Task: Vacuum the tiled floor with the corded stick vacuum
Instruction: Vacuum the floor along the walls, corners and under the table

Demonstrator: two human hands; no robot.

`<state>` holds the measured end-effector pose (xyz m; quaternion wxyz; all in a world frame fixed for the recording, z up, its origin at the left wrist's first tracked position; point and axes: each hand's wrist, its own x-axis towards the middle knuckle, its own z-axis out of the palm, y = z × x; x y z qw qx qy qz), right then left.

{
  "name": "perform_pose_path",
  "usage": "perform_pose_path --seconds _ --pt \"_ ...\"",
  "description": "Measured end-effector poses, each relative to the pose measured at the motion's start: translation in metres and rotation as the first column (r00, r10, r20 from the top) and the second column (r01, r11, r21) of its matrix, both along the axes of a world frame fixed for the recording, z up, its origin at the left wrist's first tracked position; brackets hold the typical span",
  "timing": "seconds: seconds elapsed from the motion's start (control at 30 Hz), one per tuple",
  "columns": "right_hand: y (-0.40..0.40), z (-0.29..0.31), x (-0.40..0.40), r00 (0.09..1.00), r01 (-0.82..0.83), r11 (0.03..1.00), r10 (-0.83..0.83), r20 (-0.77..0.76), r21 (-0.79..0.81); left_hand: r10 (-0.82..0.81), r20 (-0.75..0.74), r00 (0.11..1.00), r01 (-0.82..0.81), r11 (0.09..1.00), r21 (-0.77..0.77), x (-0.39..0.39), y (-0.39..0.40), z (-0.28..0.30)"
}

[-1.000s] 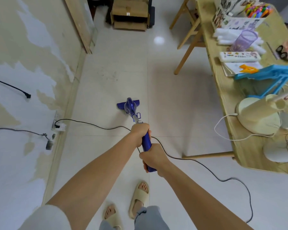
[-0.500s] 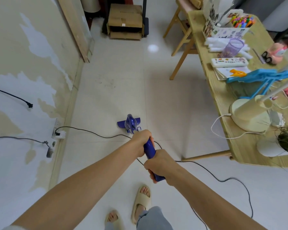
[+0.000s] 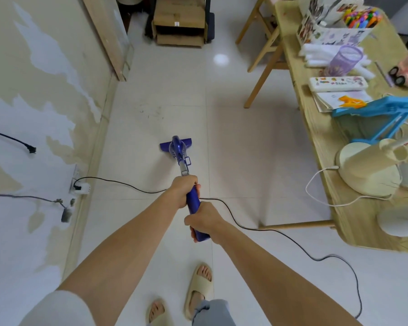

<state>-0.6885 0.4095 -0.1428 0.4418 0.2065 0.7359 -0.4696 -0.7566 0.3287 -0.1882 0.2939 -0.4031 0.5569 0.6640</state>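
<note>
A blue corded stick vacuum (image 3: pixel 178 150) stands with its floor head flat on the white tiled floor (image 3: pixel 245 149), straight ahead of me. My left hand (image 3: pixel 183 189) grips the upper part of its blue handle. My right hand (image 3: pixel 204 220) grips the handle's lower end, closer to my body. Its black cord (image 3: pixel 292 241) trails from the handle across the tiles to my right and also runs left to a wall socket (image 3: pixel 80 187). Dark specks of dirt (image 3: pixel 151 111) lie on the tiles beyond the floor head.
A wooden table (image 3: pixel 316 128) cluttered with a lamp, toys and stationery runs along the right, its legs on the floor. A peeling wall (image 3: pixel 33 114) bounds the left. Cardboard boxes (image 3: pixel 179 22) stand at the far end. My sandalled feet (image 3: pixel 198 290) are below.
The vacuum head has been pushed forward, away from my feet, after being pulled back half a second ago. Both hands keep their grip on the handle.
</note>
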Motion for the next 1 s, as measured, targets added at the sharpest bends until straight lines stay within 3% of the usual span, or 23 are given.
perform_pose_path --seconds 0.33,0.53,0.77,1.0 --pt "0.013 0.061 -0.003 0.999 0.035 0.999 -0.034 0.011 -0.028 0.01 0.031 0.999 -0.014 0.991 0.136 0.001 0.007 0.042" --pt "0.016 0.1 -0.008 0.993 0.112 0.99 -0.109 0.044 -0.087 -0.109 0.033 0.993 0.105 0.989 0.106 -0.005 0.006 0.076" --pt "-0.005 0.089 -0.024 0.957 0.287 0.946 -0.278 0.081 -0.152 -0.149 0.082 0.985 0.139 0.983 0.116 -0.028 -0.007 0.077" --pt "-0.046 0.057 -0.083 0.949 0.314 0.944 -0.314 0.014 -0.1 -0.197 0.041 0.979 0.195 0.979 0.051 -0.095 -0.037 0.061"
